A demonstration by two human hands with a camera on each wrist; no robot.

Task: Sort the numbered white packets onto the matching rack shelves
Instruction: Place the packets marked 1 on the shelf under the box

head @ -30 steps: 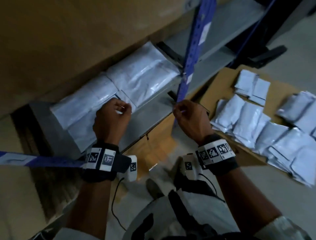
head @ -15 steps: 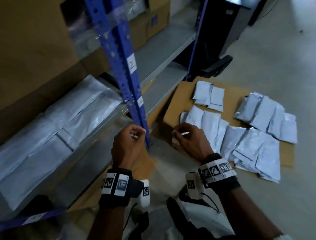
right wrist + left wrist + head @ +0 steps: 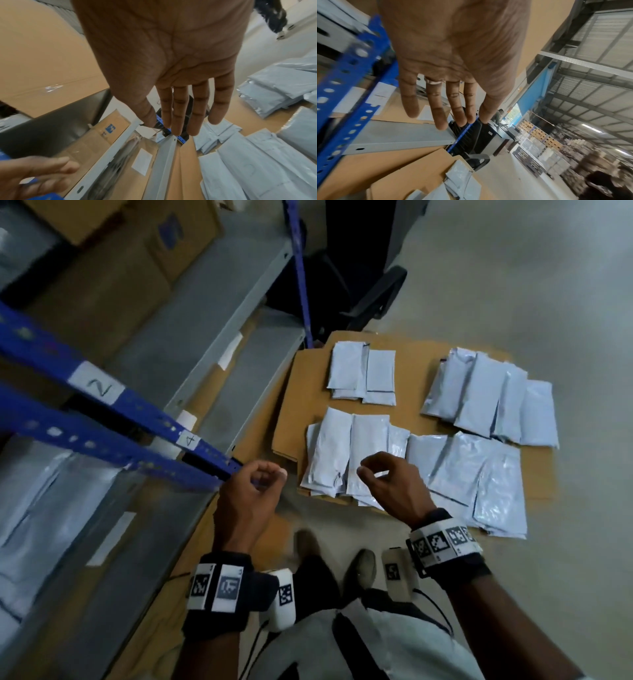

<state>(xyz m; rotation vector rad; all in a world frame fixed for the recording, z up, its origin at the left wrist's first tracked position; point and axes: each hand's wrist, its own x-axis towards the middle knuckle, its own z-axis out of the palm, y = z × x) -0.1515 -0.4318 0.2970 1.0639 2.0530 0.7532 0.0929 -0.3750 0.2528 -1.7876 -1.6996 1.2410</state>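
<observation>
Several white packets lie in overlapping groups on a flat cardboard sheet (image 3: 308,392) on the floor: a near group (image 3: 346,453), a far small group (image 3: 363,374) and a right group (image 3: 489,395). My right hand (image 3: 376,470) hovers over the near group with relaxed fingers (image 3: 180,119) and holds nothing. My left hand (image 3: 263,477) hangs beside the blue rack upright (image 3: 144,412), which carries labels 2 (image 3: 99,386) and 4 (image 3: 189,440). Its fingers (image 3: 447,111) are loose and empty. More packets (image 3: 37,508) lie on the grey shelf at the left.
Cardboard boxes (image 3: 144,251) fill the upper shelf. A black chair base (image 3: 370,299) stands behind the cardboard sheet, beside a second blue upright (image 3: 301,285). My shoes (image 3: 359,566) are on the grey floor just in front of the sheet. A distant person (image 3: 498,115) stands far down the aisle.
My left hand has come off the packets on the shelf. Both hands have drawn back from the rack, the right now above the floor packets, and my view has turned from shelf to floor.
</observation>
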